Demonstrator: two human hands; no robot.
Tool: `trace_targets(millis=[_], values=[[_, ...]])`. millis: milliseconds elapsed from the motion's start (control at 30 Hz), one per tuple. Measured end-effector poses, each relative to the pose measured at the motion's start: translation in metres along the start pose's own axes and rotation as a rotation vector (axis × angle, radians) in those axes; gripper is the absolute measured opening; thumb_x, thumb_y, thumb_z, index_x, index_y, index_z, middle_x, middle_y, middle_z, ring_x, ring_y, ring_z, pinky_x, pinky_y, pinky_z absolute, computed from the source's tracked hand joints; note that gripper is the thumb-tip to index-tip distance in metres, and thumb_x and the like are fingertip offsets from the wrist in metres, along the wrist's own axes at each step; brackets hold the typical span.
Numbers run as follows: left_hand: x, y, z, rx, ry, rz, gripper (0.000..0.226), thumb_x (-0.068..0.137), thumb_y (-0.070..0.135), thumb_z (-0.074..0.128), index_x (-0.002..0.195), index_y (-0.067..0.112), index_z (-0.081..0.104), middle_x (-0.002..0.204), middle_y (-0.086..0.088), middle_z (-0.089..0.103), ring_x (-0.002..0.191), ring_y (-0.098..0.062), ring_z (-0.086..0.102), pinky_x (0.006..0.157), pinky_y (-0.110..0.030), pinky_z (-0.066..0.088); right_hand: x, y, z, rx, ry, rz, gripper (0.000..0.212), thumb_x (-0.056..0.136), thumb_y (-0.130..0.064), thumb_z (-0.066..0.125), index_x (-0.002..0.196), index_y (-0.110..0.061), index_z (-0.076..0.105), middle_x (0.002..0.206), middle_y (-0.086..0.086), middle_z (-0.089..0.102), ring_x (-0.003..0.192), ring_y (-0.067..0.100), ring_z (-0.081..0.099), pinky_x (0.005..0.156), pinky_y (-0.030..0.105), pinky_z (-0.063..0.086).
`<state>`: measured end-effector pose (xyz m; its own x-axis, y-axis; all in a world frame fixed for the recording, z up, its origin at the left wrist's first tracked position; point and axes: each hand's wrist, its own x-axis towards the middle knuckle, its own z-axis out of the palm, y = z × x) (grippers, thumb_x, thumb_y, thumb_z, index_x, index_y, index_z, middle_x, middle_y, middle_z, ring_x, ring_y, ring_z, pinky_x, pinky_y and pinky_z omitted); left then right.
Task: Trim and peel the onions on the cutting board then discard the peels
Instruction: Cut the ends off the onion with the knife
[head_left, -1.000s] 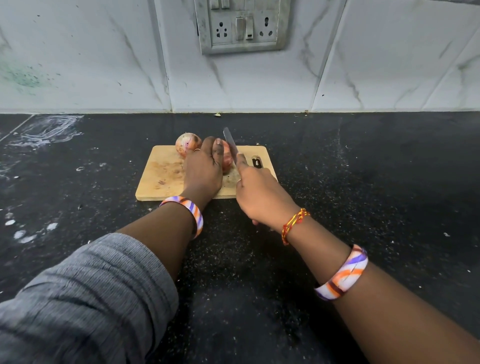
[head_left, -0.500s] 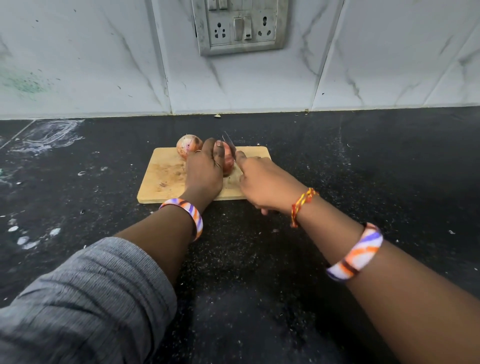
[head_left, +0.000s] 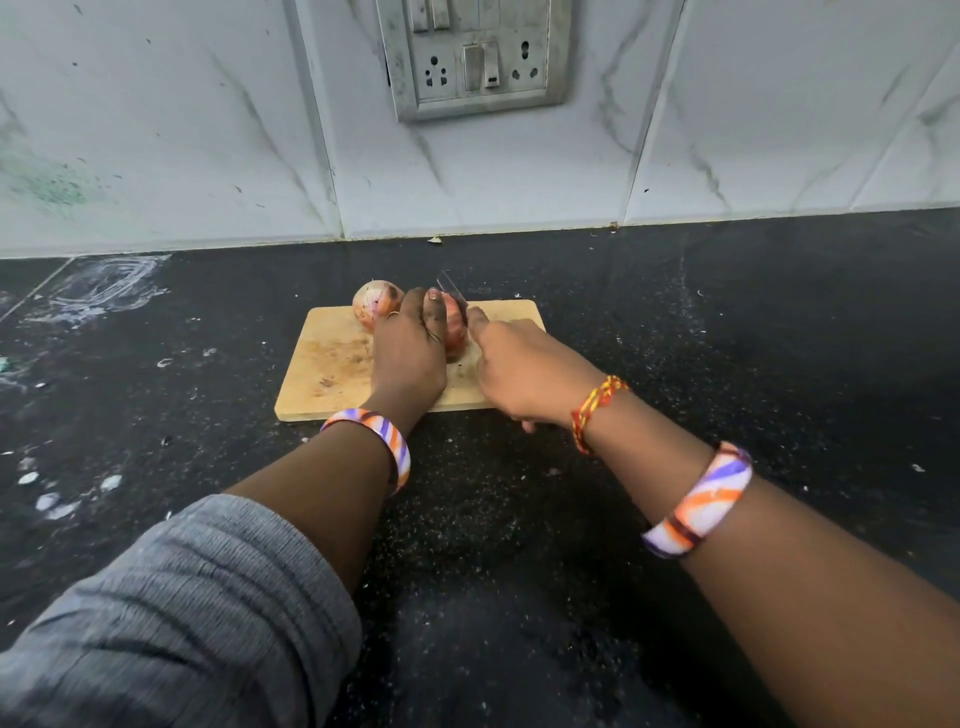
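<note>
while the pale rectangular wooden cutting board (head_left: 332, 364) serves as the landmark on the speckled black stone counter (head_left: 727, 338), the head view shows both hands working over its far right half. the left hand (head_left: 410, 353) lies over a reddish-brown unpeeled onion (head_left: 456, 332), fingers curled down around it and pinning it to the board, fingertips close to the cutting line. the right hand (head_left: 524, 374) comes in from the board's right edge, fingers wrapped round the handle of a small dark-bladed kitchen knife (head_left: 453, 293); the handle itself is hidden inside the grip, and the blade slants across the top right of the held onion, seemingly bearing on one end. a second round onion with papery pink-tan skin (head_left: 375, 306) sits at the board's far edge, just left of the left hand, touching or almost touching it. no loose peels can be made out on the board, so the job looks to be at its first trimming cut.

the risk from here is the blade: the onion is round with dry, slick skin, and if it rolls or the edge skates off, the knife could slide toward the left fingertips beside it. a hard push could also knock the second onion off the board's far edge onto the counter.
</note>
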<state>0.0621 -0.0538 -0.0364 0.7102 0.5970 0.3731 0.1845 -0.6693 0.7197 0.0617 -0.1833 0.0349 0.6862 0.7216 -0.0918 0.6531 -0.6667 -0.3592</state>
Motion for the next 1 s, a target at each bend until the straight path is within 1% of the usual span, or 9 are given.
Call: trace_targets(millis=[100, 233, 333, 400, 467, 533, 700, 900, 1000], values=[[-0.001, 0.001, 0.000, 0.007, -0.002, -0.010, 0.044, 0.100, 0.030, 0.025, 0.122, 0.002, 0.051, 0.114, -0.024, 0.057, 0.108, -0.039, 0.049, 0.086, -0.037, 0.038, -0.001, 0.001, -0.003, 0.052, -0.018, 0.013, 0.059, 0.094, -0.007, 0.034, 0.149, -0.016, 0.012, 0.097, 0.013, 0.049, 0.041, 0.015, 0.052, 0.036, 0.022, 0.047], [-0.004, 0.003, 0.001, 0.042, 0.018, 0.011, 0.045, 0.100, 0.031, 0.024, 0.123, 0.003, 0.050, 0.116, -0.024, 0.055, 0.109, -0.038, 0.048, 0.086, -0.037, 0.038, -0.024, 0.003, 0.009, 0.027, -0.015, 0.003, 0.061, 0.094, -0.008, 0.036, 0.148, -0.017, 0.009, 0.082, 0.005, 0.046, 0.049, 0.014, 0.048, 0.050, 0.032, 0.051], [-0.003, 0.001, 0.001, 0.050, 0.040, 0.028, 0.043, 0.100, 0.029, 0.025, 0.118, 0.001, 0.053, 0.111, -0.025, 0.057, 0.103, -0.038, 0.051, 0.079, -0.034, 0.035, -0.026, 0.001, 0.013, -0.021, 0.013, 0.000, 0.066, 0.093, -0.008, 0.037, 0.149, -0.017, 0.005, 0.094, 0.010, 0.048, 0.069, 0.021, 0.050, 0.064, 0.034, 0.044], [-0.002, 0.000, 0.001, 0.046, 0.052, 0.033, 0.042, 0.100, 0.027, 0.026, 0.113, -0.001, 0.054, 0.107, -0.025, 0.058, 0.098, -0.038, 0.052, 0.076, -0.034, 0.035, -0.016, -0.003, 0.011, -0.074, 0.035, 0.018, 0.067, 0.092, -0.006, 0.038, 0.149, -0.014, 0.006, 0.116, 0.017, 0.050, 0.097, 0.030, 0.055, 0.075, 0.038, 0.043], [-0.001, 0.000, 0.001, 0.046, 0.062, 0.034, 0.041, 0.100, 0.025, 0.027, 0.111, -0.002, 0.055, 0.108, -0.025, 0.057, 0.099, -0.038, 0.051, 0.077, -0.035, 0.035, -0.007, -0.006, 0.010, -0.105, 0.050, 0.023, 0.067, 0.092, -0.005, 0.040, 0.149, -0.011, 0.006, 0.128, 0.021, 0.046, 0.110, 0.035, 0.052, 0.084, 0.038, 0.044], [-0.002, 0.001, 0.001, 0.045, 0.065, 0.033, 0.041, 0.100, 0.025, 0.027, 0.111, -0.002, 0.055, 0.108, -0.025, 0.057, 0.099, -0.038, 0.052, 0.078, -0.036, 0.036, -0.007, -0.007, 0.010, -0.114, 0.057, 0.018, 0.067, 0.091, -0.004, 0.040, 0.149, -0.010, 0.006, 0.127, 0.021, 0.047, 0.111, 0.035, 0.052, 0.084, 0.038, 0.044], [-0.001, -0.003, 0.002, 0.046, 0.071, 0.020, 0.043, 0.099, 0.029, 0.025, 0.110, -0.001, 0.054, 0.104, -0.027, 0.057, 0.096, -0.041, 0.052, 0.078, -0.039, 0.039, -0.033, -0.003, 0.025, -0.170, 0.080, -0.007, 0.073, 0.090, -0.002, 0.041, 0.149, -0.012, -0.001, 0.112, 0.016, 0.054, 0.097, 0.030, 0.056, 0.067, 0.035, 0.037], [-0.001, 0.000, 0.001, 0.093, 0.062, 0.007, 0.043, 0.100, 0.028, 0.024, 0.113, -0.002, 0.052, 0.109, -0.027, 0.054, 0.102, -0.040, 0.048, 0.085, -0.042, 0.038, -0.009, -0.005, 0.020, -0.185, 0.066, 0.039, 0.077, 0.087, 0.002, 0.043, 0.148, -0.010, -0.001, 0.114, 0.019, 0.056, 0.098, 0.033, 0.057, 0.068, 0.036, 0.038], [-0.002, -0.002, 0.000, 0.081, 0.068, 0.028, 0.043, 0.100, 0.027, 0.024, 0.111, -0.003, 0.052, 0.106, -0.028, 0.055, 0.101, -0.041, 0.048, 0.083, -0.042, 0.037, -0.005, -0.009, 0.023, -0.109, 0.064, 0.108, 0.072, 0.087, 0.002, 0.045, 0.146, 0.000, 0.003, 0.119, 0.020, 0.055, 0.107, 0.035, 0.056, 0.074, 0.037, 0.041]])
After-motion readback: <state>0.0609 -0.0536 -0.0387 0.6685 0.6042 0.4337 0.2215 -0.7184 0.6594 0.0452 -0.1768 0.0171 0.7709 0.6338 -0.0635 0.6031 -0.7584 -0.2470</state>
